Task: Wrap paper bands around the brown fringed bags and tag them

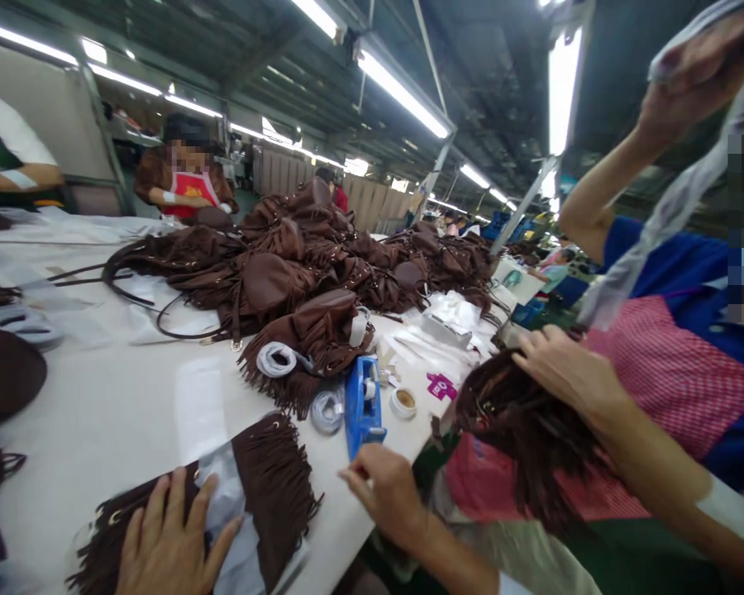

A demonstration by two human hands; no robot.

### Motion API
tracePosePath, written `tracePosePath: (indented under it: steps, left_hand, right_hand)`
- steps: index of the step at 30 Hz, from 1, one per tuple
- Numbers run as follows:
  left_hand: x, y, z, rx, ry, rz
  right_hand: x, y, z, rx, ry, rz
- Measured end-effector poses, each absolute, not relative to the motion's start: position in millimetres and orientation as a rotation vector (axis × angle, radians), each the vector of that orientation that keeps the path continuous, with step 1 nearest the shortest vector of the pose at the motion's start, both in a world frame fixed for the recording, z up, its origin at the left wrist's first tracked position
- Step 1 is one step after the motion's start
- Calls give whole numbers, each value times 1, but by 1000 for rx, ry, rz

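Note:
My left hand [170,537] lies with fingers spread on a dark brown fringed bag [273,479] at the near edge of the white table. Whitish wrapping [226,487] crosses the bag beside my fingers. My right hand [388,496] is over the table edge, just in front of a blue tape dispenser [364,405], its thumb and fingers pinched together. What sits between those fingertips, if anything, is too small to tell.
Brown bags [273,281] are heaped across the table [124,397]. Wrapped rings [327,411] and a tape roll [403,402] flank the dispenser. At right, a person in a checked apron [675,364] holds a brown bag [502,397] and twisted wrapping [670,215]. Other people stand behind.

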State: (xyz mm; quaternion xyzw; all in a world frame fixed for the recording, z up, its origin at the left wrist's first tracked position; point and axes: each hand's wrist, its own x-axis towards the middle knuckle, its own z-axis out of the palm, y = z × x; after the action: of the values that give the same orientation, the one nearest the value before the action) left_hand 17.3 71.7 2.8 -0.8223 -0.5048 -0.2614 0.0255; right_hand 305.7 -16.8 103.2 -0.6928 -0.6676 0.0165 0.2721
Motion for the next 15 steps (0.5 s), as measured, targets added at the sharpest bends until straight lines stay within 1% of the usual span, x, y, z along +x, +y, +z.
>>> tracePosePath:
  steps: [2,3,5,8,11,15]
  left_hand:
    - [18,71,3,-2539,-1566,-782]
    - [18,71,3,-2538,-1571,-761]
    - [18,72,2,-2536,-1574,-720]
    - [17,73,1,-2535,-1566,-687]
    - [15,74,-1,-2529,-1560,-681]
    - [14,73,1,-2529,-1540,-710]
  right_hand:
    - [337,-26,118,-2035,-1481,14]
    - [350,-24,123,-2083,-1365,63]
    - [369,-13,124,-2131,-1221,300]
    - [378,6,113,-2120,-1132,601]
    - [372,14,103,-2064,-1026,731]
    - [362,15,109,-1973,-806,823]
